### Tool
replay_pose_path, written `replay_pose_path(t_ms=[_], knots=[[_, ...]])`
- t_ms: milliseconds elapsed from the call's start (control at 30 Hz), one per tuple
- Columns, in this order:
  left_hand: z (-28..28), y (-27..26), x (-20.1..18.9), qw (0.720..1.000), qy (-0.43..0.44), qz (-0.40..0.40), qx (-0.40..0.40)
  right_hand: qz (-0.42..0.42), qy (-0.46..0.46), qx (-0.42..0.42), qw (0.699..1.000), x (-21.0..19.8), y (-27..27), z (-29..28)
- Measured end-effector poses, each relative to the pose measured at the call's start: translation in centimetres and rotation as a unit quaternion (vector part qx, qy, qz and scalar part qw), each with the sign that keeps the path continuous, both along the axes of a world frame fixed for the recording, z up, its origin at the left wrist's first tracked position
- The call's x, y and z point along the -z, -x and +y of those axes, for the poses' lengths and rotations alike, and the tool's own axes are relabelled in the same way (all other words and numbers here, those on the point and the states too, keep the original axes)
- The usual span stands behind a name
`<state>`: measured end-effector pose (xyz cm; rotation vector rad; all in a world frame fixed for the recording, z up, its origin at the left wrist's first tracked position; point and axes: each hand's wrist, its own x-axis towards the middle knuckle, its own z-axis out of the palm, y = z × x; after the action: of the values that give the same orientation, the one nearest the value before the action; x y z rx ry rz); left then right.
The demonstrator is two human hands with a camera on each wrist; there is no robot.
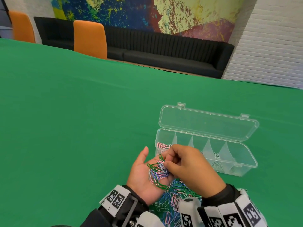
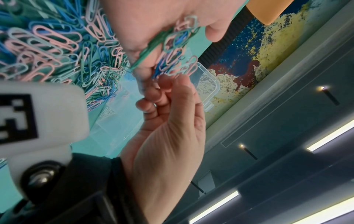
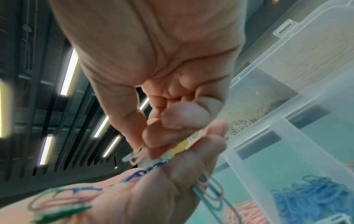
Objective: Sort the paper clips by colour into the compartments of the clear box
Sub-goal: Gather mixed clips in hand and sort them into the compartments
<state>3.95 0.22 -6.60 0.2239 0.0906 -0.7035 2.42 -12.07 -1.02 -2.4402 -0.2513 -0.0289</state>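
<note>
My left hand (image 1: 141,169) lies palm up just above the table, carrying a bunch of mixed clips (image 1: 158,171) in green, pink, blue and white. My right hand (image 1: 167,161) hovers over that palm with curled fingers, thumb and forefinger pinching a pink clip (image 3: 136,156) at the bunch's edge. The clear box (image 1: 246,163) stands right behind the hands, its lid (image 1: 208,122) lying open. Pink clips (image 1: 162,145) sit in its leftmost compartment, blue clips (image 3: 310,195) in the one beside it. My right hand hides part of the box's front left.
A large pile of loose clips (image 1: 175,197) lies on the green tablecloth (image 1: 73,128) under my wrists. A few clips (image 1: 217,157) show in a compartment further right. Orange chairs (image 1: 89,38) and a black sofa stand beyond the table's far edge.
</note>
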Motion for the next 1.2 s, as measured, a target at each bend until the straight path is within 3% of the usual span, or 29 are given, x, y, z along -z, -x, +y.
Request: replay_pose_path(t_ms=[467,733,1000,1200], knots=[[-0.1,-0.1,-0.5,0.999,-0.035,0.022,-0.026,-0.057,0.032,-0.01,0.998,-1.3,0.3,0.1],[0.1,-0.4,-0.6,0.998,-0.026,0.046,-0.032,-0.061,-0.02,0.017,0.998,-1.8,0.2,0.1],[1.1,-1.4,-0.4,0.979,-0.018,0.097,-0.18,-0.092,-0.062,0.104,0.988,-1.3,-2.7,-0.1],[1.6,-1.8,0.0,0.974,-0.016,0.095,-0.205,-0.082,-0.066,0.102,0.989,-0.8,-2.1,-1.0]])
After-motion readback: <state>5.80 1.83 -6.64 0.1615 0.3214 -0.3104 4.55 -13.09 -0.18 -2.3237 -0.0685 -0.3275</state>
